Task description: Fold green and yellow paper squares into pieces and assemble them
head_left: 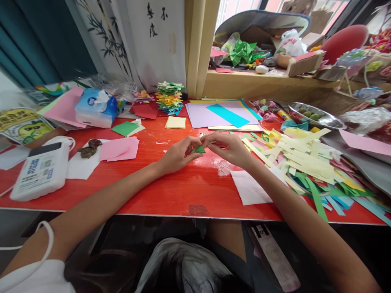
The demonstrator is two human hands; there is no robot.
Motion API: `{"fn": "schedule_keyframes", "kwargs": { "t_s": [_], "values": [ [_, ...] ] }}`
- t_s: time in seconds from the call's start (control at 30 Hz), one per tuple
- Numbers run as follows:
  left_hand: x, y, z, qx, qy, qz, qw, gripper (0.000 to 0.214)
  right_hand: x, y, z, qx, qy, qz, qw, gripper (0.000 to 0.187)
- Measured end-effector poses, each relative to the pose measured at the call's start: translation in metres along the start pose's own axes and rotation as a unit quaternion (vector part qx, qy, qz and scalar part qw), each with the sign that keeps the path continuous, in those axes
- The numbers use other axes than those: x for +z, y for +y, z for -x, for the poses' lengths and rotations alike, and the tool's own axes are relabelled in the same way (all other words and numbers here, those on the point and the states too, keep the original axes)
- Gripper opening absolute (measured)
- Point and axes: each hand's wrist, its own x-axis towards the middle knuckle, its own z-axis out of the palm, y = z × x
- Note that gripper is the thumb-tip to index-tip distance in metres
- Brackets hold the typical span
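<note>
A small piece of folded green paper (200, 149) is pinched between my two hands, above the middle of the red table. My left hand (180, 154) has its fingers closed on the paper's left side. From the right, my right hand (223, 147) reaches in with thumb and fingertips together at the paper's upper edge. A tiny pale bit shows at the fingertips; what it is I cannot make out. Beyond the hands lie a stack of cream paper squares (175, 122) and a blue paper strip (228, 115) on lilac sheets (198, 116).
Many paper strips (314, 158) pile up on the right beside a metal bowl (316, 116). Pink paper squares (119, 149), a white box-shaped device (42, 171) and a tissue pack (96, 108) lie left. A stack of folded paper pieces (170, 97) stands at the back.
</note>
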Motion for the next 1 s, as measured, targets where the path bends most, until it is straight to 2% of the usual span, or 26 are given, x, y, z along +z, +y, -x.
{"fn": "schedule_keyframes", "kwargs": {
  "t_s": [0.4,0.67,1.0],
  "values": [
    [-0.0009,-0.0014,-0.0014,0.038,0.026,-0.064,0.997,0.020,-0.0030,0.0017,0.0002,0.025,-0.027,0.057,0.998,0.016],
    [-0.0026,0.0001,-0.0024,0.043,0.031,-0.049,0.997,0.014,-0.0076,-0.0027,0.0007,0.014,-0.056,0.098,0.994,0.017],
    [-0.0038,0.0020,-0.0035,0.041,0.038,-0.032,0.998,0.009,-0.0058,-0.0040,0.0011,0.005,-0.043,0.105,0.994,0.017]
  ]
}}
